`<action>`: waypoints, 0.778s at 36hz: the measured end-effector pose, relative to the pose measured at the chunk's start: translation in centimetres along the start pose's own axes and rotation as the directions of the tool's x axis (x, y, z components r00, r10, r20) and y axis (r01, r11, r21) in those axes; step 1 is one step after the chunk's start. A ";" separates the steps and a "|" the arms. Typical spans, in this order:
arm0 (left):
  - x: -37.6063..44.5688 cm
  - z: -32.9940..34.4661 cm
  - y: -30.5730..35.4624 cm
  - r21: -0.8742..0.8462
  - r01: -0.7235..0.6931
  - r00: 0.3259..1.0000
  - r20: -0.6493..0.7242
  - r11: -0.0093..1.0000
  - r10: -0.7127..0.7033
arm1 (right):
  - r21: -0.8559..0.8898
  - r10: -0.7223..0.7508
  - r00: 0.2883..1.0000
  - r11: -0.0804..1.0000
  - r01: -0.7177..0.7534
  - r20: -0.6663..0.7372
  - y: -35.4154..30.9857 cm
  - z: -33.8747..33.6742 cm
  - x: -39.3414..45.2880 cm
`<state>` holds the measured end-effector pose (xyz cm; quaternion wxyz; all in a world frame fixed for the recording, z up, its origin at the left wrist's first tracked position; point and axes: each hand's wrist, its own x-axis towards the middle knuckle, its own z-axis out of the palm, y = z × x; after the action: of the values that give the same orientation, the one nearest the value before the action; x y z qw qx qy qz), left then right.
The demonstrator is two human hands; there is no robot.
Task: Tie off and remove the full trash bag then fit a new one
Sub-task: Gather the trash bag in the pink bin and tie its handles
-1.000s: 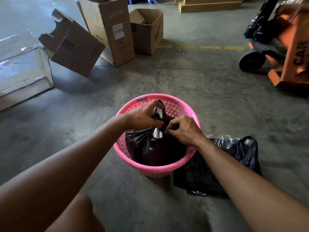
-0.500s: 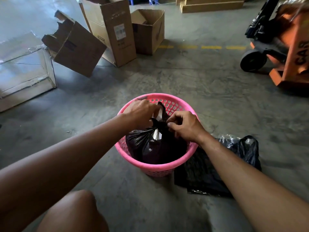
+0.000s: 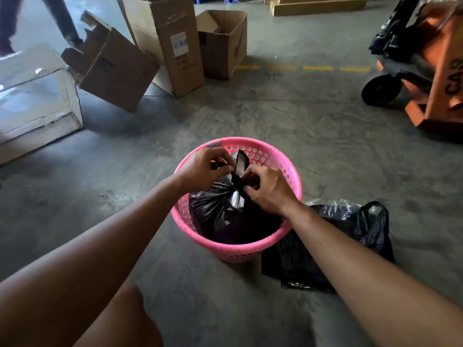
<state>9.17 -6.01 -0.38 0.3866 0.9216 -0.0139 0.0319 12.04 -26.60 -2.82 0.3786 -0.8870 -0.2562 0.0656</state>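
Note:
A pink perforated basket (image 3: 288, 169) stands on the concrete floor in the middle of the head view. Inside it sits a full black trash bag (image 3: 220, 216) with its top gathered into a neck. My left hand (image 3: 203, 169) pinches one black handle strip at the neck. My right hand (image 3: 269, 189) grips the other strip, which sticks up as a loop between the two hands. A second black bag (image 3: 350, 229) lies flat and crumpled on the floor, touching the basket's right side.
Several cardboard boxes (image 3: 165, 38) stand and lean at the back left. A large plastic-wrapped box (image 3: 35, 98) is at the far left. An orange pallet truck (image 3: 431, 68) stands at the right. A person's legs (image 3: 62, 18) show at the top left. My knee (image 3: 125, 319) is at the bottom.
Both hands have shifted slightly along the bag's neck, drawing the handle strips up; the loop now stands taller between them. The camera has tilted a little.

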 end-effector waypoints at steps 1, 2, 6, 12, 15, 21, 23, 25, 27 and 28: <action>0.0 -0.2 0.0 0.063 -0.011 1.000 0.004 0.998 0.011 | 0.003 0.005 1.000 1.000 -0.005 -0.009 0.0 0.1 0.1; -0.1 -0.5 0.1 0.125 -0.021 1.000 0.008 0.992 0.020 | -0.002 0.013 1.000 1.000 -0.013 -0.010 0.0 0.1 0.2; -0.5 -0.9 -0.2 0.260 -0.015 0.998 0.069 0.966 -0.003 | -0.046 0.041 0.999 0.998 -0.040 0.035 0.4 0.4 0.5; -1.0 0.0 -1.3 0.292 0.029 0.984 0.157 0.956 -0.077 | -0.087 0.045 0.996 0.995 -0.038 0.072 0.2 0.9 0.8; -1.3 0.7 -1.8 0.200 0.082 0.977 0.175 0.976 -0.118 | -0.118 0.031 1.000 0.993 -0.031 0.004 -0.2 0.5 0.9; -1.0 2.3 -2.6 -0.016 0.142 0.983 0.115 0.990 -0.140 | -0.150 -0.003 1.000 0.989 0.000 -0.021 -0.8 -1.0 1.0; -0.9 2.5 -2.6 -0.047 0.107 0.992 0.070 0.993 -0.103 | -0.134 0.002 1.000 0.991 -0.002 0.005 -0.7 -1.6 1.1; -0.8 2.7 -2.6 -0.055 0.075 0.997 0.038 0.996 -0.073 | -0.127 -0.003 0.999 0.992 0.008 0.037 -0.6 -2.3 1.2; -0.7 2.8 -2.6 -0.063 0.060 0.998 0.035 0.996 -0.058 | -0.115 0.010 0.998 0.993 -0.004 0.055 -0.3 -2.8 1.0; -0.7 2.8 -2.5 -0.042 0.052 0.998 0.036 0.998 -0.050 | -0.114 0.020 0.998 0.993 -0.014 0.053 -0.1 -3.0 0.9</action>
<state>8.74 -6.22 -4.15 0.4067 0.9136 0.0020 0.0055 13.72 -27.96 -0.61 0.3198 -0.9071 -0.2621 0.0782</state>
